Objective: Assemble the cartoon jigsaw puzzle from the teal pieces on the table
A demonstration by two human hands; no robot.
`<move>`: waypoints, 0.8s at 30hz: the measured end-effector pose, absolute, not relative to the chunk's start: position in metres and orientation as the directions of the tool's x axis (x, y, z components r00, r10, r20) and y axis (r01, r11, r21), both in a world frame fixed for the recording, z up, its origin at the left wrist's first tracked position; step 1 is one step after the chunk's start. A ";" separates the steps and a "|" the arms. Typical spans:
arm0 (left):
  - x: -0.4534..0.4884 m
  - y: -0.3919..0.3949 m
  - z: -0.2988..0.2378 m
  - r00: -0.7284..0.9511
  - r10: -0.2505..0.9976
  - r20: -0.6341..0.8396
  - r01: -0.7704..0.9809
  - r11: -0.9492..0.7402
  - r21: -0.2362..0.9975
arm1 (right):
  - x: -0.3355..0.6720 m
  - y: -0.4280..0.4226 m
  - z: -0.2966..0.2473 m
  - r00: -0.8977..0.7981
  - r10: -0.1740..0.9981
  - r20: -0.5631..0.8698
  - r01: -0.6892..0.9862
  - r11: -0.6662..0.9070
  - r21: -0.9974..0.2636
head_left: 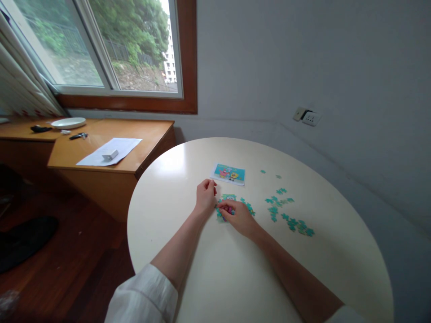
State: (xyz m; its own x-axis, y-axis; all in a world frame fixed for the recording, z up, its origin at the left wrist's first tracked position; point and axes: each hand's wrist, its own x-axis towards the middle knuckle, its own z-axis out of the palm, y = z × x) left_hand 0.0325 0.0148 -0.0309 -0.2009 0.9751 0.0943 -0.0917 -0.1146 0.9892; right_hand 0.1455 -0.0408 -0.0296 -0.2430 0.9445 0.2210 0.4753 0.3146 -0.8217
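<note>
A partly joined jigsaw puzzle (229,197) with teal edges and pink parts lies in the middle of the round table. My right hand (241,217) reaches over it from the right, covering much of it. Its thumb and fingers are drawn together at the puzzle's left side; whatever is between the tips is too small to make out. Just left of the puzzle, my left hand (205,196) rests with its fingers curled in, and its palm is hidden. Beyond both hands lies a picture card (229,174) with cartoon figures on teal.
Several loose teal puzzle pieces (292,223) are scattered right of my hands on the white round table (161,197). A wooden desk (151,134) at the left bears a paper sheet (97,154), a small white box (110,154) and a white plate (69,123). A wall stands behind.
</note>
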 end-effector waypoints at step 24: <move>0.032 0.016 -0.032 -0.201 0.973 0.110 -0.069 -0.126 0.990 | 0.148 -0.036 -0.035 -0.369 0.866 0.337 0.614 0.499 -0.612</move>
State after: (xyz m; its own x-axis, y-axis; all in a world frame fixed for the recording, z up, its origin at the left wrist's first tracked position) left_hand 0.0323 0.0162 -0.0324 -0.2009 0.9734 0.1100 -0.0693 -0.1261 0.9896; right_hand 0.1480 -0.0356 -0.0351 -0.3693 0.8662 0.3367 0.6137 0.4994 -0.6116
